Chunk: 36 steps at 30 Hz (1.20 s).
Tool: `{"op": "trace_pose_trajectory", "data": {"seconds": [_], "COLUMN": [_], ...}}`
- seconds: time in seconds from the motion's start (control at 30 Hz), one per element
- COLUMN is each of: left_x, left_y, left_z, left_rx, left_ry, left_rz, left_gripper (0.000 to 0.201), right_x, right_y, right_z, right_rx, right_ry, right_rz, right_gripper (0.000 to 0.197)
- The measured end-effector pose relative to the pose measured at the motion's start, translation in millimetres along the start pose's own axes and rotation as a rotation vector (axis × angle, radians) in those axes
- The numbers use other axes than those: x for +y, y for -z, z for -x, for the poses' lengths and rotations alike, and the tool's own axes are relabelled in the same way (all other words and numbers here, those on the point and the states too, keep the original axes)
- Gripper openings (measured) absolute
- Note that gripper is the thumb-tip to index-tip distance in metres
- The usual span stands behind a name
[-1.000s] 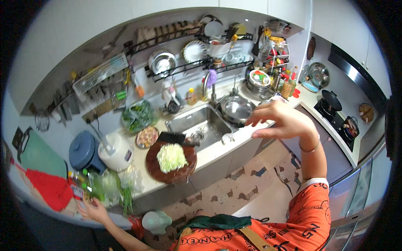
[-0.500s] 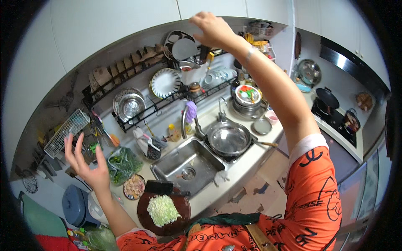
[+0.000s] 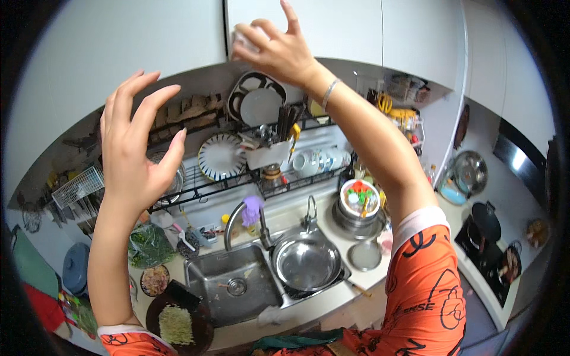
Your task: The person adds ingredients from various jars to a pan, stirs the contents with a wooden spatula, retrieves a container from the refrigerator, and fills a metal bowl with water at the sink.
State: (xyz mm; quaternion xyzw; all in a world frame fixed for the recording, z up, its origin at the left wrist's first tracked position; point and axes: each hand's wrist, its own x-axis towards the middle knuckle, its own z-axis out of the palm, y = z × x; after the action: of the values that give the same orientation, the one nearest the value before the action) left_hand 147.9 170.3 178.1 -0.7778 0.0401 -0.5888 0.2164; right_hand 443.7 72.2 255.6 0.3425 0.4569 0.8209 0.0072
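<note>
Kitchen: pale bench (image 3: 242, 333) under flat white wall cabs (image 3: 136, 35); both hands up.
R hand (image 3: 270, 50) at lower L corner of flat white cabinet door (image 3: 341, 29), above bench; fingers part curled, one raised, can't tell if gripping. L hand (image 3: 133, 142) wide, empty, nr L end of black metal wall rack (image 3: 202, 191). Round dark-brown board (image 3: 203, 332) w/ shredded pale-green veg (image 3: 176, 325) at bench's front edge, L of steel sink (image 3: 252, 299).

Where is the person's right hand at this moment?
In the head view, the right hand is near top centre, in front of a white cabinet door, pictured above the round grey plate.
</note>
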Motion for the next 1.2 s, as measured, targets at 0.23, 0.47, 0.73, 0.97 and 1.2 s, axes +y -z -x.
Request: {"op": "trace_pose_trajectory", "data": {"seconds": [0.23, 0.47, 0.73, 0.97, 1.2], "left_x": [40.2, 29.7, 6.2, 1.3, 5.7], "left_y": [-49.3, -112.7, -157.2, -162.2, -159.5], "left_z": [-84.5, -109.4, -116.9, -116.5, -106.2], "left_rx": [0.121, -0.020, -0.214, -0.306, -0.368], "left_ry": [-0.014, -0.033, 0.018, -0.029, -0.025], "left_rz": [-0.122, -0.287, -0.359, -0.460, -0.511], "left_gripper": [0.038, 0.032, 0.039, 0.038, 0.055], "right_x": [69.6, 181.1, 218.1, 201.3, 167.7], "right_y": [153.0, 248.3, 288.5, 287.0, 220.5], "right_z": [10.9, 118.9, 192.5, 194.2, 152.4], "right_rx": [0.311, 0.492, 0.376, 0.380, 0.500], "right_ry": [-0.153, -0.331, -0.757, -0.690, -0.572], "right_rz": [-0.176, -0.239, -0.213, -0.019, -0.406], "right_gripper": [0.046, 0.047, 0.036, 0.030, 0.028]}}
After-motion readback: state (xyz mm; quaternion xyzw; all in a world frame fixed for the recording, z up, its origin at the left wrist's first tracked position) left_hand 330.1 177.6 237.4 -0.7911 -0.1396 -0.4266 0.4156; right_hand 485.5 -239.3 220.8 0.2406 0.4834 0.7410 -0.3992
